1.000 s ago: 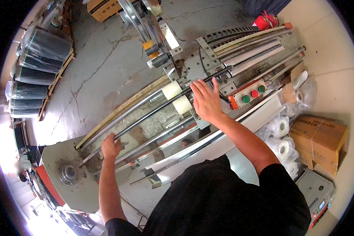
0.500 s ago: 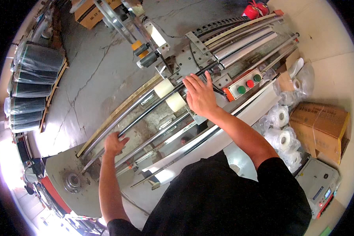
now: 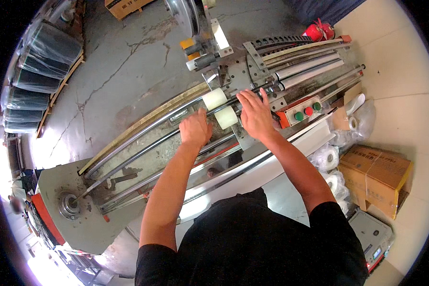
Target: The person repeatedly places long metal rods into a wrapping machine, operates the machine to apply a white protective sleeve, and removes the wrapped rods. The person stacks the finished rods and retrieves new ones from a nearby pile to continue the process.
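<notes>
A long dark steel rod (image 3: 145, 150) runs across the bed of a grey machine. My left hand (image 3: 195, 128) is on this rod with its fingers curled round it, just left of two pale cream cylinders (image 3: 225, 117). My right hand (image 3: 257, 114) lies over the rod on the cylinders' other side, its fingers stretched out and the thumb apart. The cylinders sit between my hands, one on each side of the rod. Under my right palm is part of a metal plate (image 3: 245, 138); the fingers' undersides are hidden.
A control box (image 3: 300, 113) with green and red buttons stands right of my right hand. A bracket with a wheel (image 3: 183, 16) rises beyond the bed. Cardboard box (image 3: 374, 174) and wrapped rolls (image 3: 326, 158) sit at right, black wrapped rolls (image 3: 52, 50) far left.
My left hand has moved right along the rod, from near its left end to beside the cream cylinders. The right hand stays at the rod. The whole view has shifted slightly.
</notes>
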`<state>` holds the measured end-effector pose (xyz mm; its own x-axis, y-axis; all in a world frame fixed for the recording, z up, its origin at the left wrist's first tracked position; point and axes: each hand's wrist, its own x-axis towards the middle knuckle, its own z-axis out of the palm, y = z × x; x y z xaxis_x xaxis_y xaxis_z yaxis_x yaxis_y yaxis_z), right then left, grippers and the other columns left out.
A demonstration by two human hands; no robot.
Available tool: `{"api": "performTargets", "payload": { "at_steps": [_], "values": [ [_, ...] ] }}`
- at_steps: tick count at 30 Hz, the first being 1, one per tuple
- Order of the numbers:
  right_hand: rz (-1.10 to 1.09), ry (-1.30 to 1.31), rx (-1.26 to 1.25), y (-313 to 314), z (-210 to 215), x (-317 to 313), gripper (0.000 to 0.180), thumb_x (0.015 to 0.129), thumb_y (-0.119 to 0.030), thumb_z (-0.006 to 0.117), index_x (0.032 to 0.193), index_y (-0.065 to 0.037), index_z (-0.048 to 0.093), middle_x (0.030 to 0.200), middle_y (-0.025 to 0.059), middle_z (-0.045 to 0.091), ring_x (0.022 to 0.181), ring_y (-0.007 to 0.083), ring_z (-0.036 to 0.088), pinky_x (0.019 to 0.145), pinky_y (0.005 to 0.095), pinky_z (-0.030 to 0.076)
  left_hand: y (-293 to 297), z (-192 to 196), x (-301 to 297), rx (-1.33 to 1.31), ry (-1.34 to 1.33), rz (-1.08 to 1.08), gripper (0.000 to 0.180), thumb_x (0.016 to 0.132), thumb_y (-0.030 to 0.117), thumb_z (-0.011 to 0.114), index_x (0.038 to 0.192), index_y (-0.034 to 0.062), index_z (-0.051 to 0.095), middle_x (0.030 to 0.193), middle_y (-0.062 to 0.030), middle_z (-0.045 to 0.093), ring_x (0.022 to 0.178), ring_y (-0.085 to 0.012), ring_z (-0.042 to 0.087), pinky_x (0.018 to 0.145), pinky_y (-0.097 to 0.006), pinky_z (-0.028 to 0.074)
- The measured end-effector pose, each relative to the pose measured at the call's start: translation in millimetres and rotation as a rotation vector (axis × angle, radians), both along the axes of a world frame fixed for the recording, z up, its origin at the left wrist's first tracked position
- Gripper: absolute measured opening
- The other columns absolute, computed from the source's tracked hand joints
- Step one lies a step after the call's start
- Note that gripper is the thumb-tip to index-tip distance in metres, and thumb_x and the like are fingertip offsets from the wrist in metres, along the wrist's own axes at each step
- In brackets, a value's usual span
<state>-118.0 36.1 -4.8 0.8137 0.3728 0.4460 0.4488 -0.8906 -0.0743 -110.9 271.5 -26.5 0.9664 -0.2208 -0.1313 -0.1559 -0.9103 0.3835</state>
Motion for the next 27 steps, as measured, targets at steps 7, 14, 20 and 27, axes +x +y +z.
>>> {"api": "performTargets", "payload": {
  "at_steps": [7, 14, 20, 27],
  "values": [
    [-0.031, 0.006, -0.046, 2.7, 6.2, -1.8, 0.044, 0.085, -0.011, 0.058, 0.129, -0.003, 0.059, 0.131, 0.0115, 0.059, 0.129, 0.0282, 0.052, 0.119, 0.0550, 0.023, 94.6, -19.0, -38.9, 0.111, -0.078, 0.082, 0.029, 0.086, 0.029, 0.071, 0.100, 0.0096, 0.055, 0.099, -0.0150, 0.071, 0.088, -0.0370, 0.069, 0.075, -0.050, 0.055],
    [-0.047, -0.016, -0.038, -2.5, 1.4, -1.2, 0.042, 0.087, -0.010, 0.056, 0.128, -0.003, 0.059, 0.131, 0.0123, 0.059, 0.129, 0.0288, 0.052, 0.118, 0.0553, 0.024, 247.0, -51.7, -89.8, 0.130, -0.074, 0.236, 0.030, 0.083, 0.032, 0.074, 0.094, 0.0085, 0.059, 0.086, -0.0142, 0.068, 0.083, -0.0389, 0.067, 0.073, -0.050, 0.052],
    [-0.034, -0.030, -0.045, -1.0, 4.7, 1.8, 0.043, 0.088, -0.013, 0.056, 0.128, 0.000, 0.058, 0.130, 0.0151, 0.058, 0.130, 0.0313, 0.051, 0.118, 0.0573, 0.022, 378.7, -80.1, -127.6, 0.274, -0.027, 0.483, 0.031, 0.077, 0.036, 0.077, 0.085, 0.0071, 0.070, 0.087, -0.0171, 0.072, 0.087, -0.0398, 0.068, 0.080, -0.049, 0.053],
    [-0.067, 0.018, -0.043, -2.6, 6.4, -1.2, 0.048, 0.088, -0.017, 0.056, 0.133, 0.001, 0.055, 0.137, 0.0161, 0.056, 0.134, 0.0316, 0.048, 0.119, 0.0599, 0.018, 303.9, -39.8, -90.6, 0.352, 0.262, 0.446, 0.042, 0.075, 0.049, 0.076, 0.090, 0.0089, 0.075, 0.094, -0.0184, 0.073, 0.094, -0.0390, 0.069, 0.083, -0.048, 0.054]
  ]
}}
